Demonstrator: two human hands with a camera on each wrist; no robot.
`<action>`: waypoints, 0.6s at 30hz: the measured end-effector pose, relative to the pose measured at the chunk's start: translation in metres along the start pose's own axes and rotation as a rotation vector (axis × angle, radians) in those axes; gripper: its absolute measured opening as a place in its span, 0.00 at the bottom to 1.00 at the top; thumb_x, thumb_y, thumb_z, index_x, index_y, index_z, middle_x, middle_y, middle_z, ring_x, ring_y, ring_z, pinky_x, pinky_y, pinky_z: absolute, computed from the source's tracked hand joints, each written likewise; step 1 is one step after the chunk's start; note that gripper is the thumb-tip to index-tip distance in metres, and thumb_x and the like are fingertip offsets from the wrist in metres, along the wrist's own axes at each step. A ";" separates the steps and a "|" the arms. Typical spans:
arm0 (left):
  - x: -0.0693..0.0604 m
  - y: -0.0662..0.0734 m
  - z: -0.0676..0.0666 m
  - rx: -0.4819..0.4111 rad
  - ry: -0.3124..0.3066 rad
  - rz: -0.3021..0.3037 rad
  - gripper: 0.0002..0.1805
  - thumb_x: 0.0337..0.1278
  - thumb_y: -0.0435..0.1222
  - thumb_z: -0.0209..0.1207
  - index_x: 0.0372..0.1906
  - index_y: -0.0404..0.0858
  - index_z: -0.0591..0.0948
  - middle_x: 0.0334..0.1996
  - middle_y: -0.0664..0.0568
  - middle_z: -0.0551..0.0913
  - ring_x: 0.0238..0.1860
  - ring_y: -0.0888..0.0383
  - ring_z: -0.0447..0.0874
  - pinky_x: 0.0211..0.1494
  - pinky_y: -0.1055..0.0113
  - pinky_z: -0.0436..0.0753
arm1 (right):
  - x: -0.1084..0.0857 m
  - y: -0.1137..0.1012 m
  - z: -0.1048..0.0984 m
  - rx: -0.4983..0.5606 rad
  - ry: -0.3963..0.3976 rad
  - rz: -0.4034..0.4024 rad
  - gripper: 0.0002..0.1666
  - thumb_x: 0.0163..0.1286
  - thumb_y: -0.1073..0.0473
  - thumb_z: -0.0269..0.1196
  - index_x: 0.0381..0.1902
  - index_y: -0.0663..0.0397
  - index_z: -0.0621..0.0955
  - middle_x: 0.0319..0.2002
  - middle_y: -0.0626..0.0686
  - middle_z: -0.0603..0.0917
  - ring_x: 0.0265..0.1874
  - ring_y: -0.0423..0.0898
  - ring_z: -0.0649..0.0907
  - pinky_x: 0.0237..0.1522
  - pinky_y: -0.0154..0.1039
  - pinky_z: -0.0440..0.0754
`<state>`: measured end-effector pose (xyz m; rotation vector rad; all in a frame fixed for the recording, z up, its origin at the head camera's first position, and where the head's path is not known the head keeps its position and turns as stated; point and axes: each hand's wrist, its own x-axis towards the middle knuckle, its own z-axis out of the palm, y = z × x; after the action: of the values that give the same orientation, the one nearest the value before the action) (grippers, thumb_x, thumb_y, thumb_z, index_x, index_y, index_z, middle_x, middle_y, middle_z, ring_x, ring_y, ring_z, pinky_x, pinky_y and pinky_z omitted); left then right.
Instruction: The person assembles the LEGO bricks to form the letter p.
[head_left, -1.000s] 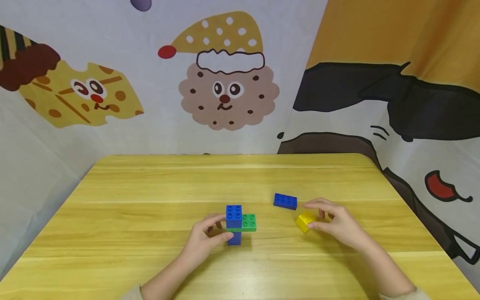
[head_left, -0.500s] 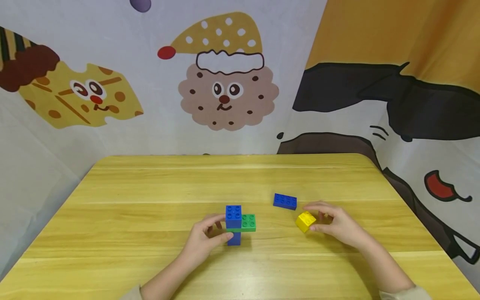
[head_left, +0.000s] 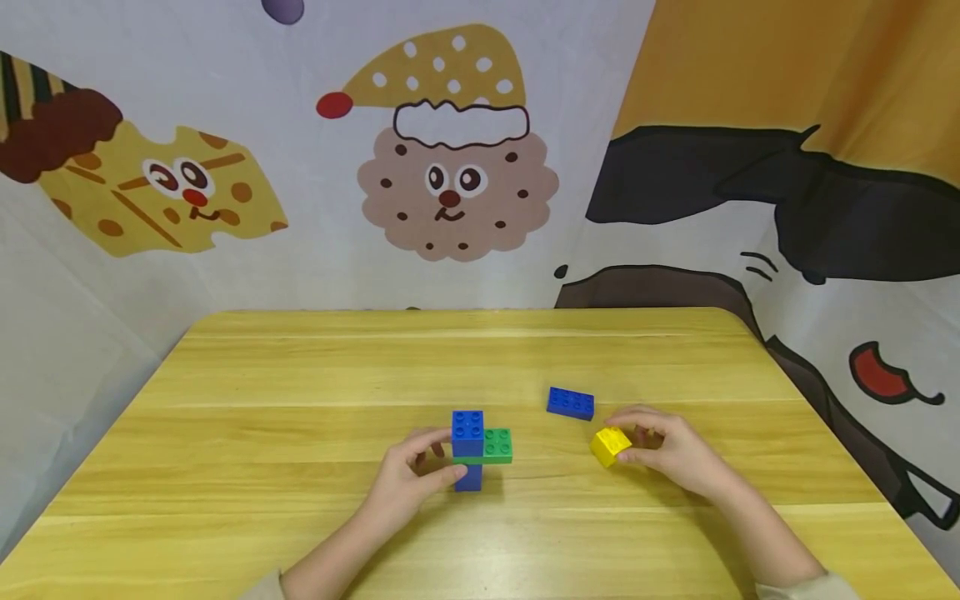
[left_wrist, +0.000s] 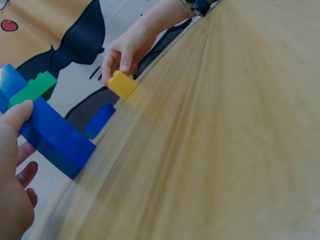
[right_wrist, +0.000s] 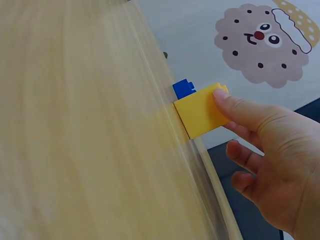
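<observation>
My left hand (head_left: 405, 473) holds a small tower of building blocks, thumb on the near side and fingers behind. The tower has blue blocks (left_wrist: 62, 137) at the bottom, a green block (head_left: 497, 445) jutting out to the right above them, and a blue block (head_left: 467, 433) on top. Over to the right, my right hand (head_left: 675, 450) pinches a yellow block (head_left: 611, 447) at its studded end. In the right wrist view the yellow block (right_wrist: 202, 111) stands on the table, thumb on its upper corner; its far side is hidden.
A loose blue block (head_left: 571, 402) lies on the wooden table (head_left: 300, 383), just beyond the yellow one and to its left. Behind the table's far edge hangs a cloth (head_left: 315, 275) printed with cartoon figures.
The yellow block has turned slightly and shifted a touch towards me under my right fingers. The left hand and the tower stay where they were.
</observation>
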<state>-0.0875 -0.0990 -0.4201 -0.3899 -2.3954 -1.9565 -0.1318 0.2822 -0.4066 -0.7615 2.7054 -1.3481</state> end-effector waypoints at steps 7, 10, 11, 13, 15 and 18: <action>0.000 0.000 -0.001 -0.011 -0.005 -0.007 0.21 0.48 0.33 0.70 0.51 0.39 0.83 0.37 0.50 0.78 0.38 0.52 0.69 0.40 0.64 0.68 | 0.001 -0.003 0.002 -0.018 0.052 -0.023 0.22 0.55 0.61 0.72 0.49 0.51 0.83 0.47 0.48 0.81 0.29 0.42 0.74 0.28 0.34 0.73; 0.000 0.000 -0.001 -0.007 -0.006 -0.011 0.21 0.48 0.33 0.70 0.51 0.39 0.83 0.37 0.51 0.78 0.38 0.52 0.69 0.41 0.64 0.68 | 0.001 -0.005 0.003 -0.040 0.077 -0.032 0.22 0.54 0.62 0.73 0.48 0.50 0.83 0.45 0.47 0.82 0.28 0.41 0.74 0.27 0.34 0.73; 0.001 0.001 -0.001 -0.005 -0.007 -0.012 0.21 0.48 0.33 0.70 0.51 0.38 0.83 0.37 0.51 0.78 0.38 0.52 0.69 0.41 0.64 0.68 | 0.002 -0.006 0.004 -0.048 0.086 -0.029 0.22 0.54 0.63 0.73 0.48 0.50 0.83 0.45 0.47 0.82 0.28 0.41 0.73 0.27 0.34 0.72; 0.001 0.001 -0.001 -0.001 -0.010 -0.017 0.21 0.49 0.34 0.70 0.51 0.38 0.83 0.38 0.51 0.78 0.38 0.52 0.69 0.41 0.64 0.68 | 0.002 -0.010 0.004 -0.065 0.103 -0.024 0.22 0.53 0.64 0.73 0.48 0.50 0.83 0.44 0.47 0.82 0.27 0.41 0.73 0.26 0.34 0.72; 0.001 0.002 -0.001 0.004 -0.014 -0.019 0.22 0.49 0.34 0.70 0.52 0.37 0.82 0.38 0.51 0.78 0.39 0.52 0.69 0.41 0.64 0.68 | 0.003 -0.016 0.005 -0.074 0.122 -0.025 0.22 0.53 0.67 0.73 0.47 0.52 0.83 0.43 0.48 0.82 0.27 0.41 0.72 0.25 0.34 0.71; 0.001 0.002 -0.002 0.004 -0.019 -0.016 0.22 0.49 0.35 0.70 0.52 0.37 0.82 0.39 0.51 0.78 0.40 0.51 0.70 0.43 0.62 0.69 | 0.003 -0.031 0.006 -0.078 0.152 -0.045 0.20 0.52 0.70 0.72 0.45 0.56 0.83 0.41 0.50 0.82 0.25 0.44 0.72 0.24 0.35 0.70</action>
<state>-0.0889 -0.1001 -0.4178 -0.3918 -2.4212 -1.9623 -0.1201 0.2607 -0.3858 -0.7596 2.8900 -1.3711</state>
